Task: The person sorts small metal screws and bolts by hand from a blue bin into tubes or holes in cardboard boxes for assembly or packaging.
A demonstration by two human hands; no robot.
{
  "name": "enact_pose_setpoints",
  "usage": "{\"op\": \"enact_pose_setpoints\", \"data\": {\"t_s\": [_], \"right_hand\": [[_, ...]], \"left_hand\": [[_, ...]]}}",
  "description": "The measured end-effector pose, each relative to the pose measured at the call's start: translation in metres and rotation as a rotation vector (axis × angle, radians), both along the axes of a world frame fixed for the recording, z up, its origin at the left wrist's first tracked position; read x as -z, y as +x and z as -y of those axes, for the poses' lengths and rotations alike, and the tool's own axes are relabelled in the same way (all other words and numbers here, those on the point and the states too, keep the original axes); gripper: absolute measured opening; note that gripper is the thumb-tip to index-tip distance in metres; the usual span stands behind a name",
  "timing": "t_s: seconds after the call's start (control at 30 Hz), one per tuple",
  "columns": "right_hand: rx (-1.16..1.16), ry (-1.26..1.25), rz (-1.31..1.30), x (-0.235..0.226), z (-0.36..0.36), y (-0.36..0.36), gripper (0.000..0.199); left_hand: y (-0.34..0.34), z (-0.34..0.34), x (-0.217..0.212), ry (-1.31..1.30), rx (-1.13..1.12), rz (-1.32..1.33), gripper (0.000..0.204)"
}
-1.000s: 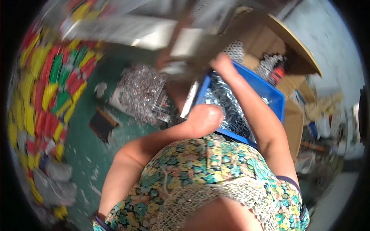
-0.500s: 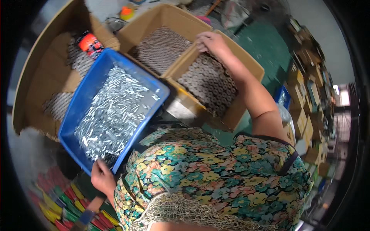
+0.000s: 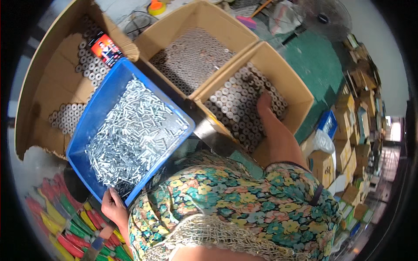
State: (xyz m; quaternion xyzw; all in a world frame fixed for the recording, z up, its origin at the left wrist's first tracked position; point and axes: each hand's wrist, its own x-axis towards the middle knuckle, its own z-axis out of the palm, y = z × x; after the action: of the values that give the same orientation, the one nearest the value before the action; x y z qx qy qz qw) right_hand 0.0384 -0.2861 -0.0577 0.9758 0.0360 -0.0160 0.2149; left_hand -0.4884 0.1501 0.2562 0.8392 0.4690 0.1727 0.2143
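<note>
My left hand (image 3: pixel 114 205) is closed on the near corner of a blue plastic bin (image 3: pixel 188 126), its thumb over the rim. In the bin lies a loose heap of small shiny metal pins (image 3: pixel 130 126). My right hand (image 3: pixel 264 104) reaches down into the right cardboard box (image 3: pixel 300 98), among upright round grey pieces with centre holes (image 3: pixel 230 98). Its fingers are mostly hidden, so a piece in them cannot be made out. Beside it, a second cardboard box (image 3: pixel 191 19) is packed with smaller upright round pieces (image 3: pixel 191 56).
At the left, a large open carton (image 3: pixel 48 82) holds more round holed pieces and a red-and-black printed packet (image 3: pixel 106 49). A fan (image 3: pixel 322 18) stands at the far right, above green floor (image 3: pixel 305 65). Stacked cartons (image 3: pixel 344 152) line the right; colourful bundles (image 3: pixel 74 226) lie lower left.
My right hand has moved from the wall between the two boxes down into the right box. My left hand stays at the bin's corner. The view has shifted slightly.
</note>
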Motion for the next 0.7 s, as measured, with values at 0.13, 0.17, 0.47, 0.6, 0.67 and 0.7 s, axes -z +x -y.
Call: {"op": "enact_pose_setpoints", "data": {"t_s": [0.13, 0.17, 0.47, 0.6, 0.67, 0.7], "right_hand": [[-0.126, 0.509, 0.315, -0.018, -0.024, -0.01, 0.017], [-0.014, 0.761, 0.234, -0.035, -0.022, -0.005, 0.018], [-0.538, 1.101, -0.241, -0.213, -0.204, 0.077, 0.023], [-0.66, 0.134, -0.407, -0.155, -0.304, 0.106, 0.03], [-0.812, 0.02, -0.371, -0.128, -0.322, 0.085, 0.032], [-0.865, 0.03, -0.359, -0.118, -0.354, 0.093, 0.032]], "left_hand": [[-0.007, 0.006, -0.007, 0.083, -0.043, -0.045, 0.029], [-0.007, 0.007, -0.009, 0.085, -0.046, -0.039, 0.029], [-0.018, -0.004, -0.009, 0.023, -0.004, -0.091, 0.022], [-0.023, -0.009, -0.002, 0.012, -0.048, -0.065, 0.021], [-0.037, -0.001, -0.014, 0.052, -0.075, -0.1, 0.022], [-0.031, -0.004, -0.018, 0.076, -0.058, -0.105, 0.024]]}}
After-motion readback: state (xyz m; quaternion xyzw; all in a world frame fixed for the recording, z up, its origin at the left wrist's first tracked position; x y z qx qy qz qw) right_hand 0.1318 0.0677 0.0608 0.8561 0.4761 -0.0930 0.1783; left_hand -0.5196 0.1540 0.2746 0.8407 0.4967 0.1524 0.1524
